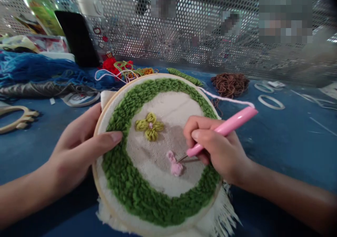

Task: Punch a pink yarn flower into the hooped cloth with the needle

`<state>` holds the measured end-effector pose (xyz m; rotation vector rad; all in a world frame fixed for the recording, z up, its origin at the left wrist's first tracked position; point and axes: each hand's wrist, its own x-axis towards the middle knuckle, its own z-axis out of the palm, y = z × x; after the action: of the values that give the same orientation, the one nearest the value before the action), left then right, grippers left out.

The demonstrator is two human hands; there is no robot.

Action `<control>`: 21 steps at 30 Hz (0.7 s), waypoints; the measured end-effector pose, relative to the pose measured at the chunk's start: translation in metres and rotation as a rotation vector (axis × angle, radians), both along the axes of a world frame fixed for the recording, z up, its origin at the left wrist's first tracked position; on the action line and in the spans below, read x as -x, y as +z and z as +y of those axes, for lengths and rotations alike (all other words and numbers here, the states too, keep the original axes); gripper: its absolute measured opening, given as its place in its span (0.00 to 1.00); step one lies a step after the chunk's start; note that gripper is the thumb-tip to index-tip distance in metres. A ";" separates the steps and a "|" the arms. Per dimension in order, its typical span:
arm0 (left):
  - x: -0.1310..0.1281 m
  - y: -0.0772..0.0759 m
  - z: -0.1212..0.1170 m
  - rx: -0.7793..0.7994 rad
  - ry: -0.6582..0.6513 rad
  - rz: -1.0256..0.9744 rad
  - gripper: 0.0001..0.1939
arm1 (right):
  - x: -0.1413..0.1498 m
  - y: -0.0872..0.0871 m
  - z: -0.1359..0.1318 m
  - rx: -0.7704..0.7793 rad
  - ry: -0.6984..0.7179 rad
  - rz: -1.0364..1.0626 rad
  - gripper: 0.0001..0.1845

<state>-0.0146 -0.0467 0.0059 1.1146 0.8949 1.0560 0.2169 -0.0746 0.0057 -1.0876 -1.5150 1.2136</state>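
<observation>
A round embroidery hoop (98, 181) is stretched with off-white cloth (173, 107), bordered by a ring of looped green yarn (118, 174). My left hand (76, 142) grips the hoop's left side, thumb on the green loops and fingers out of sight behind. Between the fingers and thumb of my right hand (218, 142) is a pink punch needle (234, 122). Its metal tip meets the cloth beside a small patch of pink loops (176, 166). Pale pink yarn (229, 99) trails from the handle's top end. A yellow-green yarn flower (150, 126) sits on the cloth's upper left.
Behind the hoop lie brown yarn (230, 84), red yarn (112, 67) and blue yarn (39, 68). A black phone (77, 39) leans near bottles (43, 11). A perforated metal panel (184, 37) closes off the back. Wooden hoop (15, 117) at left; white rings (271, 102) at right.
</observation>
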 end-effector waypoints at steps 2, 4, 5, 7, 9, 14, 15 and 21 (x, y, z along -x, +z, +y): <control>0.001 0.000 0.002 0.002 0.004 0.007 0.29 | -0.002 0.000 0.002 0.034 -0.050 0.055 0.11; 0.002 0.000 0.002 0.006 0.019 0.013 0.29 | -0.003 -0.002 0.003 0.036 -0.070 0.072 0.11; 0.002 0.000 0.002 0.009 0.024 0.015 0.30 | -0.003 -0.002 0.003 0.026 -0.072 0.068 0.11; 0.001 0.001 0.000 0.024 0.032 0.024 0.31 | -0.001 -0.001 0.002 -0.011 -0.039 0.028 0.11; 0.000 0.003 -0.003 0.053 0.068 0.042 0.32 | 0.001 0.001 0.001 -0.061 0.064 -0.091 0.09; 0.000 0.003 -0.003 0.028 0.094 0.040 0.35 | 0.005 0.005 -0.002 -0.066 0.239 -0.438 0.05; 0.001 0.002 -0.002 0.012 0.076 0.036 0.35 | 0.005 0.005 -0.002 -0.046 0.222 -0.394 0.06; 0.002 0.002 0.002 0.055 0.071 0.069 0.33 | 0.000 -0.001 0.002 0.028 -0.019 0.072 0.12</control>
<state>-0.0166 -0.0442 0.0079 1.0861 1.0192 1.0500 0.2169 -0.0728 0.0047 -1.0630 -1.4339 1.2513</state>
